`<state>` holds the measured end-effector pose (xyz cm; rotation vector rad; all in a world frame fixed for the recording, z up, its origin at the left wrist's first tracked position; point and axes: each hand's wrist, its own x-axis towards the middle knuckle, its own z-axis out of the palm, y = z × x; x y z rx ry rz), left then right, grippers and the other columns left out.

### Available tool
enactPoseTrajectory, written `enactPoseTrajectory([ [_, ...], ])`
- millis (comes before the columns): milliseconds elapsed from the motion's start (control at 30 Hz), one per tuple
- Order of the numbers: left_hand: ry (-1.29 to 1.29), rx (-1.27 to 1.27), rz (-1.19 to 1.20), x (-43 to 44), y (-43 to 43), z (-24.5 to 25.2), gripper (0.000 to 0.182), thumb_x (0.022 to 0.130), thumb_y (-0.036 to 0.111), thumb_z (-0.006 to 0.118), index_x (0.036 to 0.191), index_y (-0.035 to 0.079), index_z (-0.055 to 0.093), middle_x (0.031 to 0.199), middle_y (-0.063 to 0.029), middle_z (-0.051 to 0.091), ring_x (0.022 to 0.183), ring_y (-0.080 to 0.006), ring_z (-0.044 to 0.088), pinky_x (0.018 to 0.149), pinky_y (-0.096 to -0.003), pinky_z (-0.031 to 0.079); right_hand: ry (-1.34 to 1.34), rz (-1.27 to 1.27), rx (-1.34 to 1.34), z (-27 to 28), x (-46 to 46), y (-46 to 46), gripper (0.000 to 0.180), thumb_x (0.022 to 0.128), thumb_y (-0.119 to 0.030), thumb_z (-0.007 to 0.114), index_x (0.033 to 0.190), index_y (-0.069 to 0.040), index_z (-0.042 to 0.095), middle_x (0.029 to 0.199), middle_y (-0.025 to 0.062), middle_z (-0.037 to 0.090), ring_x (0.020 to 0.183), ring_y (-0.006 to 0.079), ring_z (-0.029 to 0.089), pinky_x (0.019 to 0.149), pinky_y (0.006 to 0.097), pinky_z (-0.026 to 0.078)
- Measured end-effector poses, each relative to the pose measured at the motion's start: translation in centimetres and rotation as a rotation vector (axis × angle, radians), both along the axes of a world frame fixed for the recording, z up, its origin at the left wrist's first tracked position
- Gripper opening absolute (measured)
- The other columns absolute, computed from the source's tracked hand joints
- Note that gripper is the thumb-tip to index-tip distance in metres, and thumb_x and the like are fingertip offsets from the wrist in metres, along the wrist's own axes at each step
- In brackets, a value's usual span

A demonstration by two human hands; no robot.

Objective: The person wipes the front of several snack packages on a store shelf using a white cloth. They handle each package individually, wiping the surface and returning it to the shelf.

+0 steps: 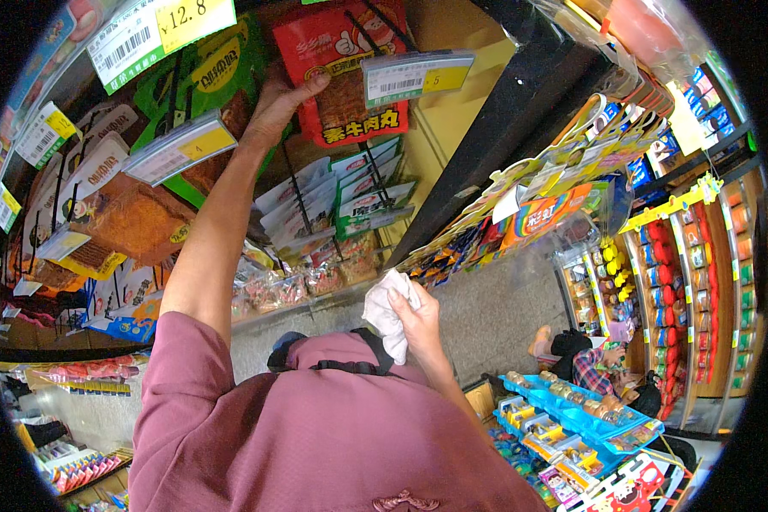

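Observation:
My left hand (287, 104) reaches up to the shelf hooks and grips the left edge of a red snack bag (352, 77). The thumb lies across the bag's front, while the other fingers are hidden behind it. A plastic price-tag holder (416, 78) overlaps the bag's right side. Lower down, in front of my body, my right hand (421, 323) clasps a crumpled white cloth (387, 310). Green snack bags (185, 109) hang just left of my left hand. Below the red bag hang smaller white-and-green packets (371, 192).
A black post (486, 121) borders the rack's right side, with hanging candy bags (544, 217) beyond it. Blue display trays (582, 409) stand at lower right. Near the jar shelves (665, 307), a person in a checked shirt (594, 373) is low to the floor.

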<state>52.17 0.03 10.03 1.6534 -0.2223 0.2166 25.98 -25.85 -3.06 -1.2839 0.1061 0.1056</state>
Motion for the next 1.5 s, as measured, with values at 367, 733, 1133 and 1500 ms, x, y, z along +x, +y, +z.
enactPoseTrajectory([
  [367,-0.136,-0.062,-0.024,-1.0,-2.1,-1.4,0.082,0.073,0.028,0.081,0.135,0.004,0.033,0.127,-0.0151,0.053,0.117,-0.0257,0.051,0.102,-0.0389,0.041,0.049,0.050,-0.018,0.0,0.1,0.1,0.017,0.090,-0.015,0.063,0.098,0.000,0.062,0.083,-0.0020,0.060,0.072,0.0032,0.053,0.064,0.0195,0.044],
  [733,0.002,-0.222,-0.035,-1.1,-2.7,-2.4,0.063,0.076,0.024,0.078,0.126,0.002,0.047,0.119,-0.0123,0.059,0.109,-0.0239,0.056,0.096,-0.0375,0.045,0.031,0.017,-0.041,-0.3,-0.3,0.2,0.015,0.090,-0.012,0.062,0.097,0.001,0.062,0.083,-0.0022,0.060,0.074,0.0035,0.052,0.065,0.0207,0.045],
  [1133,0.012,-0.375,-0.089,-3.1,-2.8,-2.3,0.062,0.077,0.014,0.075,0.129,0.005,0.043,0.117,-0.0090,0.060,0.105,-0.0212,0.058,0.096,-0.0373,0.045,0.047,0.033,-0.035,-0.7,-0.6,0.9,0.016,0.089,-0.013,0.064,0.097,0.002,0.062,0.083,-0.0023,0.060,0.075,0.0039,0.051,0.066,0.0209,0.044],
  [1500,-0.017,-0.385,-0.019,-4.8,-3.3,-1.5,0.056,0.077,0.011,0.075,0.123,0.002,0.045,0.114,-0.0115,0.061,0.102,-0.0204,0.060,0.092,-0.0358,0.048,0.017,0.039,-0.051,-0.1,-0.6,1.8,0.015,0.089,-0.013,0.064,0.095,0.000,0.062,0.081,-0.0033,0.059,0.073,0.0029,0.050,0.065,0.0203,0.043],
])
